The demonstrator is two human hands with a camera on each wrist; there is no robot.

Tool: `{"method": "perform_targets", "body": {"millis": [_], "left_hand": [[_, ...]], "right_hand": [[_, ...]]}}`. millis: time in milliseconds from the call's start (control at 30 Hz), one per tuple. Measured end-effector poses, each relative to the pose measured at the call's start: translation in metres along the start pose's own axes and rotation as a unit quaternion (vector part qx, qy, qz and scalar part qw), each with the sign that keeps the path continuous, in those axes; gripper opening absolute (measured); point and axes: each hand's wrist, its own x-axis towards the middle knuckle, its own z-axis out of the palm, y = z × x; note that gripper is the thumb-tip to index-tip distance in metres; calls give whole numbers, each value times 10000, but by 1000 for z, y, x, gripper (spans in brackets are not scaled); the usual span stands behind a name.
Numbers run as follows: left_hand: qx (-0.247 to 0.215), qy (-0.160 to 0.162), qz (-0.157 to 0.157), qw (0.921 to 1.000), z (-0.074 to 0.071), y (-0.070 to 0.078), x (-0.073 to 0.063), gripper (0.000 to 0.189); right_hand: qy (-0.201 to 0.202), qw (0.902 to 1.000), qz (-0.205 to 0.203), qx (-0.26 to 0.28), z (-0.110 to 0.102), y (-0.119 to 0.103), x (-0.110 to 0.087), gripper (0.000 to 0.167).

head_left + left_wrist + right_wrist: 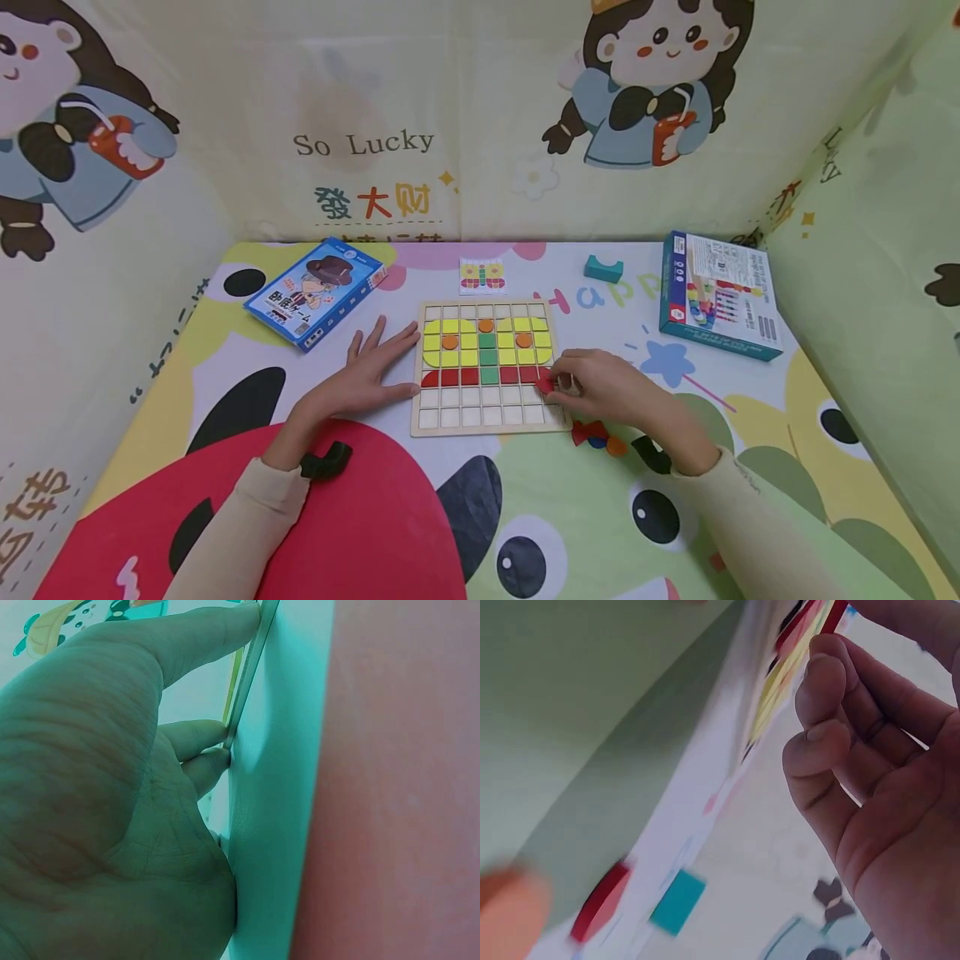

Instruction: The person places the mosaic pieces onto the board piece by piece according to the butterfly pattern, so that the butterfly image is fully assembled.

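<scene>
A wooden grid board [438, 419] lies flat, with yellow, orange, green and red tiles filling its upper rows and a row of red across the middle. My left hand [367, 371] is spread flat at the board's left side, thumb and a fingertip right at its edge; the left wrist view shows the fingertips against that edge [250, 675]. At the right end of the red row, my right hand [607, 385] pinches a small red tile [544, 382] between thumb and fingers. The right wrist view shows this red tile [832, 616] at the fingertips, partly out of frame.
Loose red tiles [579, 433] and an orange round tile [617, 447] lie below the board's right corner. A butterfly pattern card [482, 286] lies behind the board. Farther out are a blue box [315, 292], a teal block [603, 269] and a teal-edged box [723, 300].
</scene>
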Motion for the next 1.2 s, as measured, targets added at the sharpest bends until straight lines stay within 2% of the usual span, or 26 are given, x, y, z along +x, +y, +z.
{"method": "perform_targets", "body": {"millis": [167,400,667,933,1200], "left_hand": [[-22,2,-16,10000,0,0,0,97],[-42,9,-23,10000,0,-1,0,97],[-13,3,-9,10000,0,-1,0,96],[-2,-11,23,10000,0,-1,-1,96],[-19,-32,7,10000,-1,1,-2,96]], "right_hand": [[30,9997,-148,-189,5,-28,21,37],[250,9979,-500,-320,22,-61,48,28],[52,9979,-609,-211,37,-94,71,24],[27,9965,-810,-216,41,-110,83,24],[-45,9948,-838,-577,44,-116,90,33]]}}
